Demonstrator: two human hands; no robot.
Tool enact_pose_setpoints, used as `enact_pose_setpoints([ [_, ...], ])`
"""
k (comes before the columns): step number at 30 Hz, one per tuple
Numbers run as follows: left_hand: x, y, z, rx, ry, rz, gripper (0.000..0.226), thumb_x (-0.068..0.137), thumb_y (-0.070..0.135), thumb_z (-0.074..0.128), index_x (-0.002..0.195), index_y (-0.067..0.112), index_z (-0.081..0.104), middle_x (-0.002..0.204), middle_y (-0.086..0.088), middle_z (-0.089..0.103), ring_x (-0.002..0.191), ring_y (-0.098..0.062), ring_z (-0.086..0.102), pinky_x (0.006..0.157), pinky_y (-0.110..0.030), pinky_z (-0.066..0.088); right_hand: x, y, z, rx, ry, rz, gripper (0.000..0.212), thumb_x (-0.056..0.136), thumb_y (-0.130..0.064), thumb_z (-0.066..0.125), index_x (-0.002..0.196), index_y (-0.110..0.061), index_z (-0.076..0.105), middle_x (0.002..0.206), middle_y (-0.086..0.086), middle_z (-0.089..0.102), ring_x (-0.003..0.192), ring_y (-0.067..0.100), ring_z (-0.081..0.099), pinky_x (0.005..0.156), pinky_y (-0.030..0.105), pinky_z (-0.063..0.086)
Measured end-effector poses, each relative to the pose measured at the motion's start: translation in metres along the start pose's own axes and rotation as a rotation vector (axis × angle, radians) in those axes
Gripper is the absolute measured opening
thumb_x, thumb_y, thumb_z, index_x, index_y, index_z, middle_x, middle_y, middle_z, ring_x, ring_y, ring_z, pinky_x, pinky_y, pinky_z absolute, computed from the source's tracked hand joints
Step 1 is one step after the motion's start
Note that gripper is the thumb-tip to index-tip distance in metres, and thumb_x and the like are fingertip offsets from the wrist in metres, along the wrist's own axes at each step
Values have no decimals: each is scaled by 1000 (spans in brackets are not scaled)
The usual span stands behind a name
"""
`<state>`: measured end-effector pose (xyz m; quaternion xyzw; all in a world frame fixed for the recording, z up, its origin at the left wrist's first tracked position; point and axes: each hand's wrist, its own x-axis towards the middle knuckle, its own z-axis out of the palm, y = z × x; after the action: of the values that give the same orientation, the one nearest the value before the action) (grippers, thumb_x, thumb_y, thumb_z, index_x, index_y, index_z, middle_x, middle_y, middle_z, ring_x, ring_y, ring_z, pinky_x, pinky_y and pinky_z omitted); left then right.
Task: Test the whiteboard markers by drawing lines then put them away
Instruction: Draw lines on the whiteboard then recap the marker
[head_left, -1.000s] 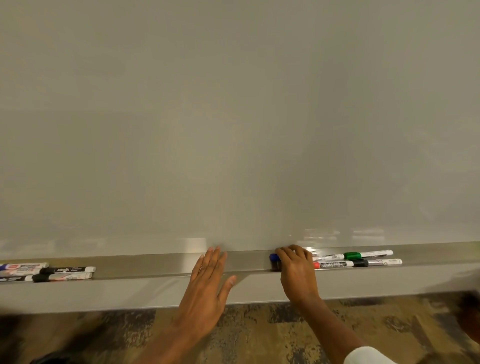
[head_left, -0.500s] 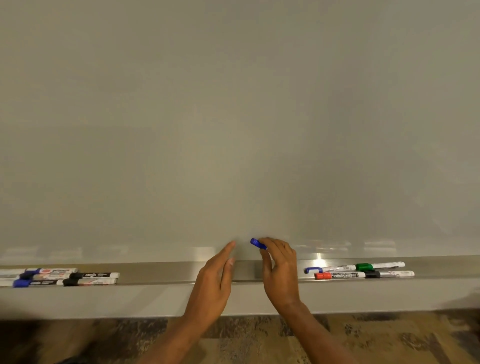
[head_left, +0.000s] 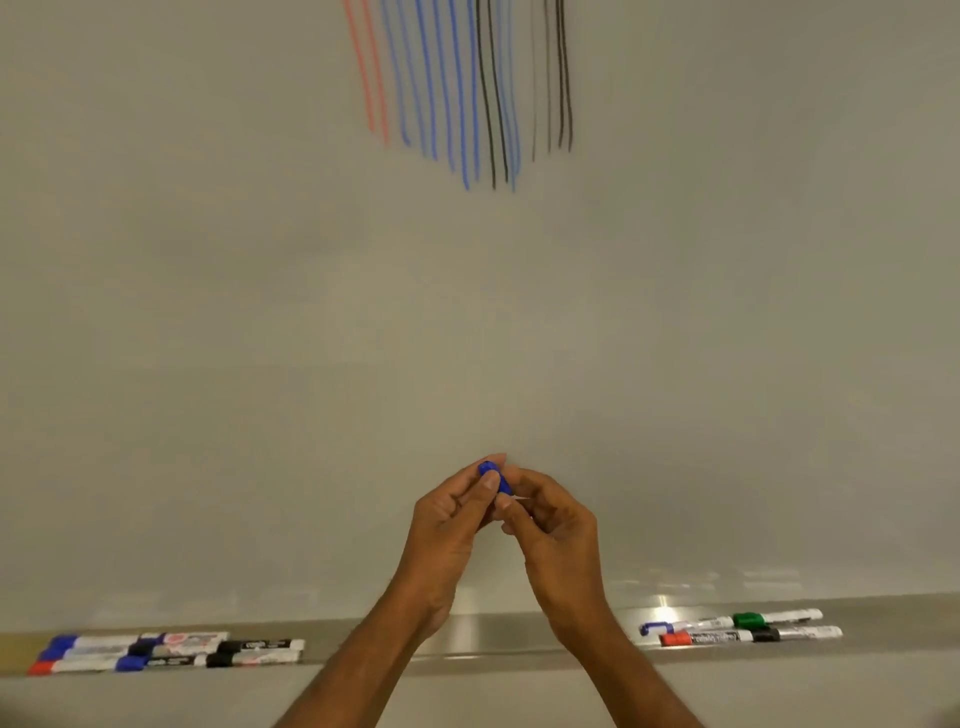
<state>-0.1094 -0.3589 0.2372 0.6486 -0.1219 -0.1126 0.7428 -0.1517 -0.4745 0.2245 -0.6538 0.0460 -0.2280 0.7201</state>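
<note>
Blue-capped marker (head_left: 491, 475): my left hand (head_left: 452, 525) pinches the capped end, my right hand (head_left: 556, 530) grips the body. I'd pull straight apart, no twisting.

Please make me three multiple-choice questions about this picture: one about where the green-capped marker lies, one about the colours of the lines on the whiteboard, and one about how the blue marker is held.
1. Where does the green-capped marker lie?
A. on the floor
B. on the tray, in its right part
C. on the tray, in its left part

2. Which colours have the lines on the whiteboard?
A. green only
B. red and green
C. red, blue and black

3. How is the blue marker held?
A. the left hand and the right hand both grip it
B. it lies on the tray
C. it stands on the floor

Key:
1 B: it rests on the tray's right part.
2 C: red, blue and black strokes run down from the top edge.
3 A: fingers of both hands curl round it, in front of the whiteboard.
</note>
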Motion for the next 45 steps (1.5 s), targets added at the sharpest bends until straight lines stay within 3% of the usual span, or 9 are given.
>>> enact_pose_setpoints([
  [7,-6,79,-17,-122,-111,76,32,101,28,51,118,10,71,125,-5,73,120,-24,67,102,-41,51,3,-85,27,82,-118,91,17,95,-24,63,105,-16,74,92,5,76,81,20,71,69,25,56],
  [13,-4,124,-33,-222,-238,95,38,101,29,52,124,0,60,131,-15,69,108,-23,69,71,-38,62,13,-125,47,164,-297,219,42,100,-40,53,92,-4,73,82,19,67,57,17,54,50,24,41],
  [19,-6,159,-39,-247,-285,142,44,100,28,52,128,-5,57,127,-19,70,121,-29,67,105,-44,53,18,-152,67,175,-281,195,41,98,-41,55,81,-9,72,65,12,54,43,11,38,37,19,29],
  [22,-5,170,-39,-241,-267,167,43,100,28,52,127,-5,59,124,-19,71,123,-31,65,109,-48,48,20,-164,76,139,-219,175,42,94,-44,58,82,-6,72,57,6,52,40,10,34,37,18,25],
  [29,6,206,-51,-235,-62,302,33,101,26,53,119,1,63,113,-16,76,111,-28,72,100,-49,54,19,-176,79,19,-104,182,52,90,-53,61,78,-3,70,57,9,46,41,12,32,41,19,24],
  [32,12,222,-53,-174,57,414,29,103,27,52,118,6,66,105,-12,78,104,-26,75,92,-42,59,28,-190,73,56,-119,117,41,99,-38,53,98,-2,72,61,11,54,43,13,40,41,21,29],
  [36,20,240,-57,-78,176,615,21,103,25,54,117,16,68,100,-5,79,99,-18,76,85,-27,60,39,-221,61,86,-114,-130,24,100,-11,55,117,-21,66,88,16,73,57,18,57,49,25,44],
  [42,37,270,-60,123,314,893,17,102,28,55,112,24,68,109,16,76,111,-3,68,99,-26,52,63,-262,43,619,-151,-140,29,96,4,45,111,-1,70,100,24,67,78,25,65,61,26,56],
  [45,53,279,-64,223,409,996,29,101,30,54,127,24,66,124,24,69,123,1,60,100,-38,54,74,-276,34,619,-149,-225,30,95,2,50,119,-4,68,103,23,69,85,26,68,67,30,58],
])
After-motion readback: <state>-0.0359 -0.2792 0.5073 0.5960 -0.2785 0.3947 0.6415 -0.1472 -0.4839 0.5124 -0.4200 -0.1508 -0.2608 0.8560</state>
